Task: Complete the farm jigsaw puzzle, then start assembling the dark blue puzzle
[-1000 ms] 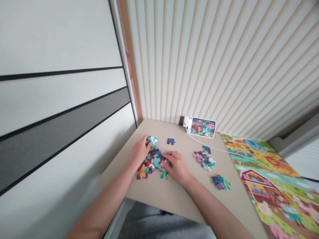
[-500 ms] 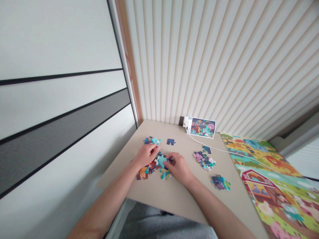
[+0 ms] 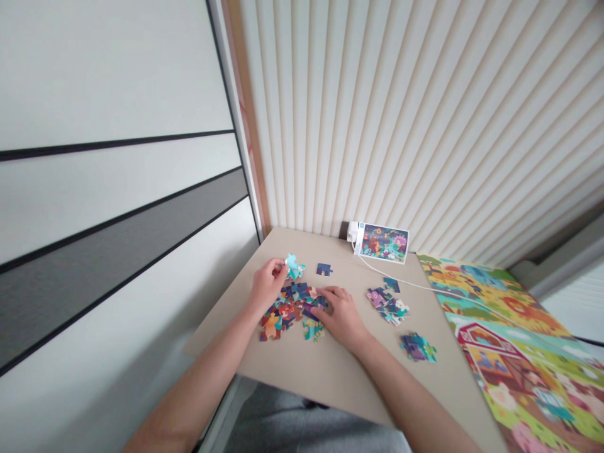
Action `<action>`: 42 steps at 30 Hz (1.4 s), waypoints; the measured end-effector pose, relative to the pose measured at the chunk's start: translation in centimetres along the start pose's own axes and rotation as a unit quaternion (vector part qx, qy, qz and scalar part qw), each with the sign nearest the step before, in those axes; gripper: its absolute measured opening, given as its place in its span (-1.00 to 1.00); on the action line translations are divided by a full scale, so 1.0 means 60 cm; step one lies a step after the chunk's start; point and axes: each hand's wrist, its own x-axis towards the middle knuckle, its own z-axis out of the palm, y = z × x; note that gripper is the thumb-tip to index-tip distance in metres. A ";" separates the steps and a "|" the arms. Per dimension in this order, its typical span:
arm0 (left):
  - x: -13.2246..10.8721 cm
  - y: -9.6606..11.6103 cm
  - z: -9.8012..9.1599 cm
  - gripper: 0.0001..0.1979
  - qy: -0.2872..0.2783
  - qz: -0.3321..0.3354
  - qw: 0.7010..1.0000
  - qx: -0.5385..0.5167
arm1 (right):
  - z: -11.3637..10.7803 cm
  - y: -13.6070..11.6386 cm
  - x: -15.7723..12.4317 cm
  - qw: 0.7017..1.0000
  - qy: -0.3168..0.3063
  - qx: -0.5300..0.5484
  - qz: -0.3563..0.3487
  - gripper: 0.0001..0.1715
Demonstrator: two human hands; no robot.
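Note:
A patch of joined, many-coloured puzzle pieces [image 3: 287, 308] lies on the beige table [image 3: 330, 371]. My left hand [image 3: 267, 284] is closed in a pinch on a teal puzzle piece [image 3: 291, 264], held just above the patch's far edge. My right hand [image 3: 340, 311] rests on the right side of the patch, fingers curled down on the pieces. A single dark blue piece [image 3: 323, 269] lies just beyond the patch.
A smaller cluster of joined pieces [image 3: 387, 304] and another small group [image 3: 417, 346] lie to the right. A picture card [image 3: 382, 241] leans on the ribbed wall with a white cable [image 3: 401, 280] running from it. A large farm-scene puzzle [image 3: 514, 340] covers the right side.
My left hand has moved from the middle of the patch back to its far-left edge and lifted a teal piece. My right hand has stayed on the patch.

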 end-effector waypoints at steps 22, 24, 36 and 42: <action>-0.030 0.028 -0.001 -0.57 -0.193 0.224 0.942 0.156 | -0.004 -0.005 -0.008 0.998 -0.006 -0.058 0.005 -0.61; -0.029 0.024 0.001 -0.57 -0.202 0.228 0.943 0.137 | -0.004 -0.004 -0.008 0.999 -0.003 -0.044 0.006 -0.68; -0.033 0.028 0.009 -0.63 -0.259 0.191 0.947 -0.012 | -0.020 0.024 -0.005 0.962 0.010 0.251 0.107 -0.64; -0.033 0.034 0.007 -0.82 -0.216 0.141 0.966 -0.034 | -0.027 0.029 0.008 0.919 0.087 0.358 0.141 -0.52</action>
